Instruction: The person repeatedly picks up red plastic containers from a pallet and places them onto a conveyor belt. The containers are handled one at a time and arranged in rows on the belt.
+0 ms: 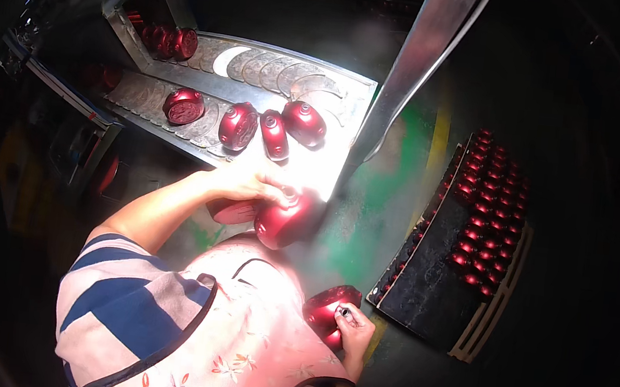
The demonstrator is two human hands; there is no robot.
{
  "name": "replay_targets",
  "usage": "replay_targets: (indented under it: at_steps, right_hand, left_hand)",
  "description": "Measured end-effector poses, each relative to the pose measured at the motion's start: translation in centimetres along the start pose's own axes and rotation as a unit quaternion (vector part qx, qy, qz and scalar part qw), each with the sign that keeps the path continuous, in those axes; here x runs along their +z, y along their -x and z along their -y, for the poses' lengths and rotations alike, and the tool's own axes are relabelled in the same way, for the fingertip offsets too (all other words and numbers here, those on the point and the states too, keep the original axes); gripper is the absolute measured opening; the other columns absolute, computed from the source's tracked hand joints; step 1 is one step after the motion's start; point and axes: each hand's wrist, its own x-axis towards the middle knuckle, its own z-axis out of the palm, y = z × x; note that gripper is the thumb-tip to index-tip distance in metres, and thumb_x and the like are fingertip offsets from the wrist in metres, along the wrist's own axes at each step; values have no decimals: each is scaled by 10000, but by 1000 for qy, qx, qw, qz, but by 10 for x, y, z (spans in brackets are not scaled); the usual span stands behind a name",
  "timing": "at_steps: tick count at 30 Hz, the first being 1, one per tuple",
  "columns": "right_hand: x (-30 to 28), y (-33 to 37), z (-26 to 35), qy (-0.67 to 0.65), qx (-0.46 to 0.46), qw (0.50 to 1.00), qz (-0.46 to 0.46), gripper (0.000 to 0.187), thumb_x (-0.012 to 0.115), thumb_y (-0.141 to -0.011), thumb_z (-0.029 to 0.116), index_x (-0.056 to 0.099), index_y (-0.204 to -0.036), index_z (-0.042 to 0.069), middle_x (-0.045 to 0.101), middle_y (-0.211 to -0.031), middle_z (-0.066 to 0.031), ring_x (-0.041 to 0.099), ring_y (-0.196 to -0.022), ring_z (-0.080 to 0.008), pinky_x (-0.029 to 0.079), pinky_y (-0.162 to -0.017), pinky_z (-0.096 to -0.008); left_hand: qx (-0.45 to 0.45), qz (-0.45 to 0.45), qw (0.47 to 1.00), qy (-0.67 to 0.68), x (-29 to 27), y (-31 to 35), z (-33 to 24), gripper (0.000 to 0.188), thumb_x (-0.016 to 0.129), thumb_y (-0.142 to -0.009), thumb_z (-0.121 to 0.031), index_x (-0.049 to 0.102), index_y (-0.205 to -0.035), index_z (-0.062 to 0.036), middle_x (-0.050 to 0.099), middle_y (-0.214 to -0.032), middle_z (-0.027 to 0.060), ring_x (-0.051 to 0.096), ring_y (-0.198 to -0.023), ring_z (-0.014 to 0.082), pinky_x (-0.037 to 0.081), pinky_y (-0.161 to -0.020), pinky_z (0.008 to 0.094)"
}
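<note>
Carrying, I judge: left hand [250,184] curled on red vessel [287,223], right hand [357,330] pinching second vessel [321,314] (next needs steady grips).

This looks like a factory, judging by the plated metal conveyor [259,68] carrying red vessels [238,126] between ten and eleven o'clock, the black tray [422,279] at three o'clock bearing rows of red pieces [476,221], and the green floor [350,248] with its yellow line [439,139] at two.
</note>
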Motion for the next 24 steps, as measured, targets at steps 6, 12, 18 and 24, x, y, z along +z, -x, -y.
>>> replay_targets:
  at_steps: [6,12,18,24]
  right_hand:
    - [66,-50,115,140,-172,974,50,209,719,-720,-95,716,-922,-39,616,-764,33,469,-625,-2,353,-553,-168]
    - [164,-202,311,104,-377,915,98,270,734,-693,-83,720,-961,-59,672,-770,-36,532,-617,-32,426,-565,-189]
    - [296,-393,349,151,-236,938,204,308,729,-767,44,727,-1075,37,683,-855,0,556,-725,-49,496,-698,-238]
    - [358,-450,322,283,-257,901,205,278,717,-722,107,762,-996,110,574,-601,-33,501,-541,-94,448,-571,-273]
  left_hand:
    - [55,-167,983,48,-169,-2,22,302,739,-796,-39,715,-1094,-5,720,-963,64,643,-887,103,506,-824,252]
    - [59,-180,981,45,-311,-139,55,305,717,-832,-52,699,-1131,7,719,-956,66,641,-826,83,528,-753,228]
    - [-13,-179,984,10,-346,-257,157,309,710,-820,-69,713,-1127,-38,635,-757,9,511,-631,47,417,-571,223]
    - [-78,-150,986,5,-320,-261,200,285,698,-819,-132,711,-1094,-59,586,-667,77,510,-607,101,423,-595,279]
